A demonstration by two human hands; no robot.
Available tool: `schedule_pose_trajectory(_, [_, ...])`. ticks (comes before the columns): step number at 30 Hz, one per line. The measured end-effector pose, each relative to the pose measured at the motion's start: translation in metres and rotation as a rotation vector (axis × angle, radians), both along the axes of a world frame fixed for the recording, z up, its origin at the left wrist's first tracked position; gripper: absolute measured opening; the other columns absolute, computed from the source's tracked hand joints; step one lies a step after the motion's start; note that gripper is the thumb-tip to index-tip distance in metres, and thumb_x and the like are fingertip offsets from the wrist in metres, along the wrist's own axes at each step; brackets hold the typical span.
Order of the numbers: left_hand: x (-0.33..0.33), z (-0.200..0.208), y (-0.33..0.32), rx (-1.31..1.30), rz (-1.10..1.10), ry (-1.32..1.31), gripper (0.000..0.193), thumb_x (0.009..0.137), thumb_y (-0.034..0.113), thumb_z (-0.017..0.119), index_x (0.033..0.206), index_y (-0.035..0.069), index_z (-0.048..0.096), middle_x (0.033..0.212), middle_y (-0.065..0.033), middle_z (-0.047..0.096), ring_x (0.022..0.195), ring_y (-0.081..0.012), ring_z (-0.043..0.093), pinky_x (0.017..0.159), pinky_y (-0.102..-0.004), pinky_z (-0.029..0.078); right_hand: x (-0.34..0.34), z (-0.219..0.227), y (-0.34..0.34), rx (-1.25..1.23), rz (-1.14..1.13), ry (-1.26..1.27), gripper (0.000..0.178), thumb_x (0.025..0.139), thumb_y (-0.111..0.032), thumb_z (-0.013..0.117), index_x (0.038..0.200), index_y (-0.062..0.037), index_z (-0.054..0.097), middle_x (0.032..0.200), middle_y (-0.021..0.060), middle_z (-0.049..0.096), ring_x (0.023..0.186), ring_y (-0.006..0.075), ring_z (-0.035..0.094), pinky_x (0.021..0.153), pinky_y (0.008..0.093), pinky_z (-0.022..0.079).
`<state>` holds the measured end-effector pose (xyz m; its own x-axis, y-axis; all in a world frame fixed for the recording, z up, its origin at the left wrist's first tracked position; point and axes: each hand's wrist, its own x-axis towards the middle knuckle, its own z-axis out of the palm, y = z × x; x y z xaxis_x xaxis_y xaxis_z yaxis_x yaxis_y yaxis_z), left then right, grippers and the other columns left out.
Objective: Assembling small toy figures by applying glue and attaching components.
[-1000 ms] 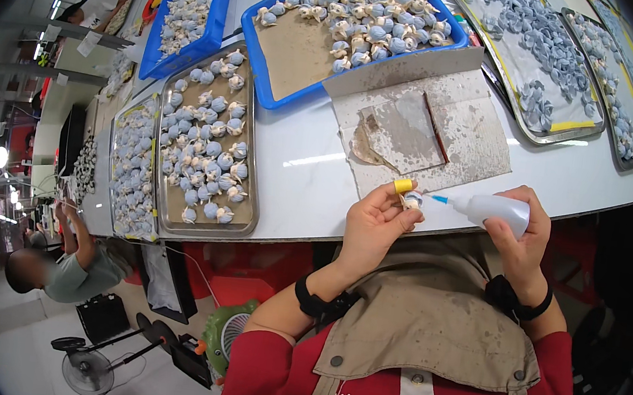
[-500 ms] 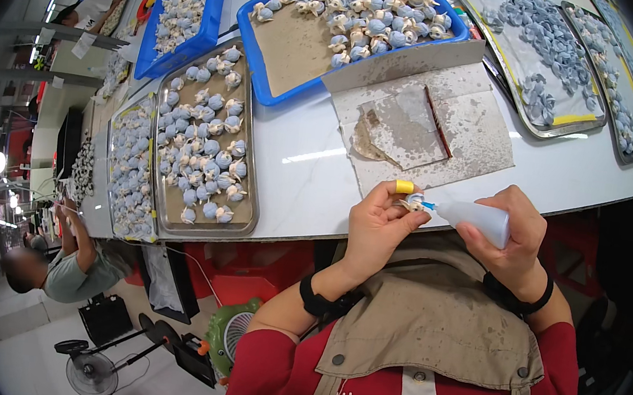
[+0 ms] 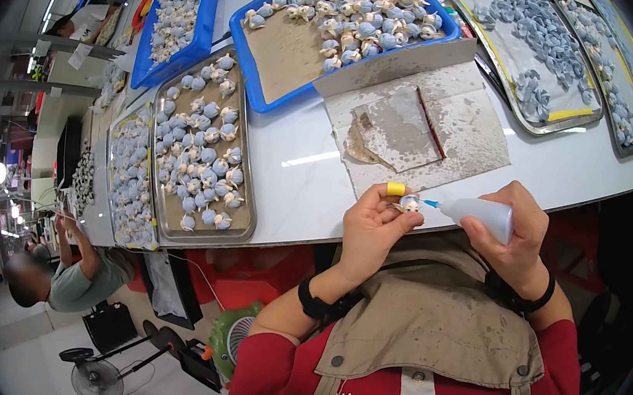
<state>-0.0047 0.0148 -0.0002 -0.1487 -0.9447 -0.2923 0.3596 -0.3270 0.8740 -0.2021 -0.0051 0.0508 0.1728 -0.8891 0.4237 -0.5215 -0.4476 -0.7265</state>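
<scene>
Pinched between the thumb and fingers of my left hand [image 3: 377, 226] is a small doll head [image 3: 411, 204], cream-faced with a pale blue top. One finger of that hand wears a yellow finger band [image 3: 395, 188]. Wrapped in my right hand [image 3: 514, 228] is a translucent squeeze bottle [image 3: 485, 215], tilted on its side with a thin blue nozzle [image 3: 431, 203]. The nozzle points at the doll head, its tip close to the head's right side. Both hands are held just over the table's near edge, above my brown apron [image 3: 434, 328].
A stained cardboard sheet [image 3: 470, 152] with a dark reddish stick [image 3: 429, 123] lies beyond my hands. Behind it stands a blue tray [image 3: 265, 102] of doll heads. A metal tray [image 3: 244, 228] of heads is at left; another metal tray [image 3: 566, 128] holds blue pieces at right.
The doll head has turned so its face shows more. The nozzle tip has drawn slightly away from it. My left hand has shifted a little to the left.
</scene>
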Motion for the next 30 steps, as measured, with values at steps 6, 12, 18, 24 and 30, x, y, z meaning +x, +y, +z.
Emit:
schedule_pose_trajectory(6, [-0.002,0.006,-0.001,0.057,0.019,0.009,0.031,0.079,-0.003,0.062,0.107,-0.002,0.047,0.098,-0.0109,0.060,0.080,-0.0141,0.061,0.068,-0.0215,0.050,0.000,-0.004,0.000,0.005,0.009,-0.001,0.024,0.063,-0.013,0.076,0.073,-0.0013,0.057,0.065,0.0095,0.054,0.052,0.0207,0.053,0.046,0.0285,0.041])
schedule_pose_trajectory(12, [0.004,0.004,-0.003,0.048,0.033,0.037,0.030,0.080,-0.001,0.061,0.107,-0.001,0.047,0.100,-0.0127,0.060,0.077,-0.0147,0.061,0.066,-0.0215,0.049,-0.002,-0.003,-0.001,0.038,-0.007,-0.081,0.025,0.063,-0.012,0.076,0.075,-0.0005,0.057,0.066,0.0090,0.055,0.054,0.0194,0.054,0.048,0.0274,0.042])
schedule_pose_trajectory(18, [0.005,0.001,-0.007,0.021,-0.024,0.086,0.027,0.082,-0.001,0.058,0.107,0.001,0.047,0.104,-0.0166,0.058,0.078,-0.0167,0.061,0.067,-0.0220,0.050,-0.004,-0.011,-0.025,0.248,-0.190,-0.299,0.024,0.078,-0.014,0.066,0.092,-0.0002,0.053,0.072,0.0082,0.058,0.065,0.0115,0.055,0.058,0.0253,0.043])
schedule_pose_trajectory(24, [0.005,0.000,-0.013,-0.032,-0.084,0.245,0.031,0.081,-0.002,0.059,0.109,0.004,0.047,0.113,-0.0210,0.054,0.084,-0.0204,0.060,0.068,-0.0229,0.050,-0.013,-0.030,-0.059,0.392,-0.153,-0.131,0.018,0.081,-0.015,0.061,0.091,-0.0027,0.054,0.072,0.0078,0.058,0.066,0.0147,0.057,0.059,0.0264,0.044])
schedule_pose_trajectory(30, [0.010,-0.004,-0.011,-0.012,-0.135,0.194,0.030,0.081,-0.001,0.059,0.109,0.004,0.047,0.110,-0.0201,0.056,0.084,-0.0198,0.060,0.069,-0.0240,0.049,-0.123,-0.008,-0.129,-0.047,-0.357,0.576,0.013,0.076,-0.015,0.063,0.083,-0.0042,0.060,0.079,0.0090,0.061,0.077,0.0277,0.056,0.070,0.0362,0.045])
